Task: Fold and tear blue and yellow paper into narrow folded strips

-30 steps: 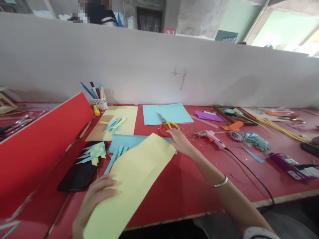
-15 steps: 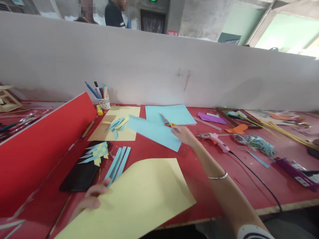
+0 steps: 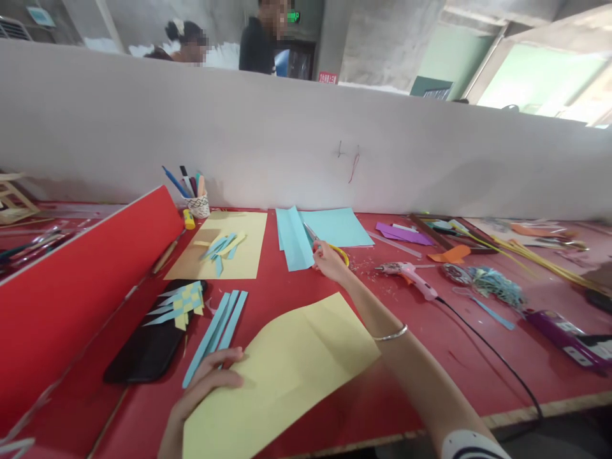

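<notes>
My left hand (image 3: pixel 215 376) is closed on the left edge of a large pale yellow paper sheet (image 3: pixel 291 363), which bows upward over the near table. My right hand (image 3: pixel 329 260) reaches to the table's middle, fingers closed around the scissors (image 3: pixel 344 255) near the pivot. Their yellow handle loops stick out to the right and the blades point away to the left. Just left of these fingers, a creased light blue paper piece (image 3: pixel 296 245) lies partly over a larger blue sheet (image 3: pixel 335 226). Beside my left hand lie several blue paper strips (image 3: pixel 224 328).
Further left, a woven paper piece (image 3: pixel 184 303) rests on a black phone-like slab (image 3: pixel 143 347), near a red upright board (image 3: pixel 95 274). Paper scraps (image 3: pixel 222 248) lie on another yellow sheet (image 3: pixel 243 268). A pink glue gun (image 3: pixel 411 275) with its cord and a pen cup (image 3: pixel 198 205) also stand around.
My right hand has moved left, and the blue piece has swung from lying crosswise to lying lengthwise on the blue sheet. My left hand has moved right and bent the yellow sheet more.
</notes>
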A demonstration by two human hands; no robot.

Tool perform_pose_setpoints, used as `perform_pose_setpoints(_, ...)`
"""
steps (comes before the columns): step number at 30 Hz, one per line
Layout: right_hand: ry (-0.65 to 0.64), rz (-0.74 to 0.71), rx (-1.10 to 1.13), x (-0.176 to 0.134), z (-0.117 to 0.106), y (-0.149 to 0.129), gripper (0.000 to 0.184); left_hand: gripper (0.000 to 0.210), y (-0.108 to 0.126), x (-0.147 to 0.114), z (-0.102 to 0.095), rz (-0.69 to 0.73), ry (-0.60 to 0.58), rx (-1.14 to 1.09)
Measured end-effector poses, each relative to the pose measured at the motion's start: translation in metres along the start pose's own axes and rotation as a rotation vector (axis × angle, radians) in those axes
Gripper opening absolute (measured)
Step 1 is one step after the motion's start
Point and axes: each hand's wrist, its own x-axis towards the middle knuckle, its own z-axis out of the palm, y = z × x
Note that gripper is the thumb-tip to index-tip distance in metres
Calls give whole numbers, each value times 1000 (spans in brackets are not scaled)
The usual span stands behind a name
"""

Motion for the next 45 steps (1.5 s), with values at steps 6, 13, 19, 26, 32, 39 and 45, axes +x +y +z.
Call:
perform_pose_setpoints(6,-107,-189,7,-43,-27,-17,19,29,12,14,1,-36,-76,31)
perform_pose_setpoints(13,-596,-733,-46,-139,-42,-29,52,31,20,28,2,-141,-155,-13)
perform_pose_setpoints(19,-365,-683,-435,-150,-23,-6,17,24,23,31,6,-90,-158,93)
perform_pose_setpoints(26,-247,-770,-717,-118,-20,0,21,52,37,45,-9,367,-374,609)
perform_pose_setpoints(32,-288,-760,-697,-120,-17,2,20,47,55,60,3,548,-355,680)
perform_pose_setpoints(39,-284,-736,-735,-119,-19,2,12,27,66,73,53,461,-738,1023)
perform_pose_setpoints(45,-347,-762,-690,-120,-21,8,15,34,58,78,59,465,-943,1082)
